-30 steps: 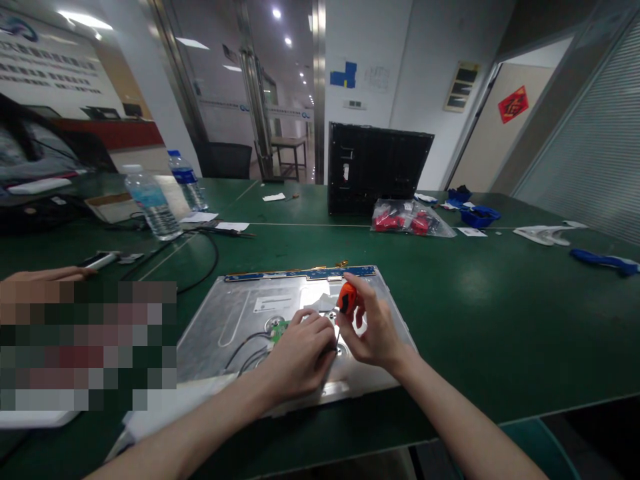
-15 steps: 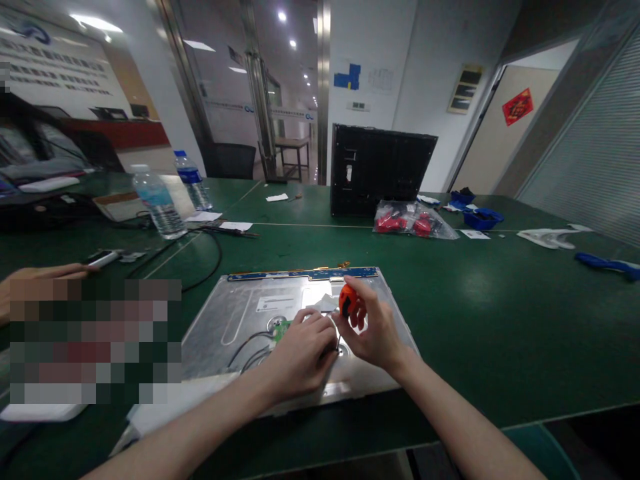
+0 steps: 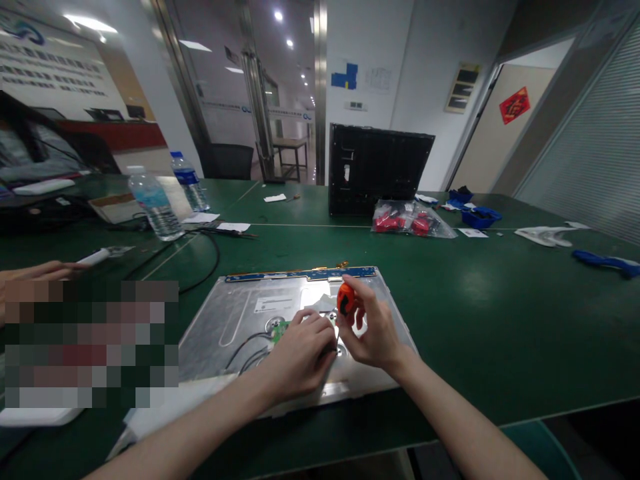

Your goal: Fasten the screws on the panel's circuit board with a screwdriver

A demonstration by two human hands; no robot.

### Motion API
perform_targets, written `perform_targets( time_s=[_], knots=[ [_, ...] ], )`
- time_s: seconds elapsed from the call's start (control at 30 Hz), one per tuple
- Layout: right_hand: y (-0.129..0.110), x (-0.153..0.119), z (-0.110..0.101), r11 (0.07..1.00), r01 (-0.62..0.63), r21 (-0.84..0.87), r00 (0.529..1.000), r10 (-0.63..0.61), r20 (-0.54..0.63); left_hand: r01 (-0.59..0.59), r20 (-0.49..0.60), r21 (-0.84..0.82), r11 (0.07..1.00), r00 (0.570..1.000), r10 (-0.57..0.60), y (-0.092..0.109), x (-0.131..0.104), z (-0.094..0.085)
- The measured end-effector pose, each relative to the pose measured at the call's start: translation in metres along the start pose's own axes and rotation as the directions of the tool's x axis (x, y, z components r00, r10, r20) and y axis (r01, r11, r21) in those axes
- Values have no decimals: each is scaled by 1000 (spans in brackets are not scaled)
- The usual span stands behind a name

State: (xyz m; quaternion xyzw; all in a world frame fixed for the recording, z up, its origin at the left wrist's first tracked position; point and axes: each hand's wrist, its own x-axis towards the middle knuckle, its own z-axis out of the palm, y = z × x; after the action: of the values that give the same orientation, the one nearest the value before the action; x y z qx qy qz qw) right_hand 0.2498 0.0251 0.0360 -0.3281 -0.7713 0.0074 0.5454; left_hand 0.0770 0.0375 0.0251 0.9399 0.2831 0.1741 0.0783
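Note:
A silver metal display panel lies back-up on the green table, with a blue circuit strip along its far edge. My right hand grips an orange-handled screwdriver, held upright with its tip down on the panel. My left hand rests on the panel beside the tip, fingers curled near a small green board and black wires. The shaft tip is hidden between my hands.
Two water bottles stand at the far left by a black cable. A black monitor back and a bag of red parts sit beyond. Blue items lie far right. Another person's hand rests at left.
My hands stay almost still on the panel; the screwdriver handle shifts only slightly. The other person's hand at the left has moved a little with a white object.

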Motion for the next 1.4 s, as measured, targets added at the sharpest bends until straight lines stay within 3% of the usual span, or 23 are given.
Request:
perform_targets(
  time_s=[1.17, 1.4],
  knots=[
    [2, 0, 2, 999, -23, -33, 999, 22, -29, -20, -16, -5, 1000, 1000, 20, -2, 0, 2],
    [1, 0, -1, 999, -27, 35, 999, 27, 20, -15, -1, -1, 1000, 1000, 15, 0, 1, 0]
  ],
)
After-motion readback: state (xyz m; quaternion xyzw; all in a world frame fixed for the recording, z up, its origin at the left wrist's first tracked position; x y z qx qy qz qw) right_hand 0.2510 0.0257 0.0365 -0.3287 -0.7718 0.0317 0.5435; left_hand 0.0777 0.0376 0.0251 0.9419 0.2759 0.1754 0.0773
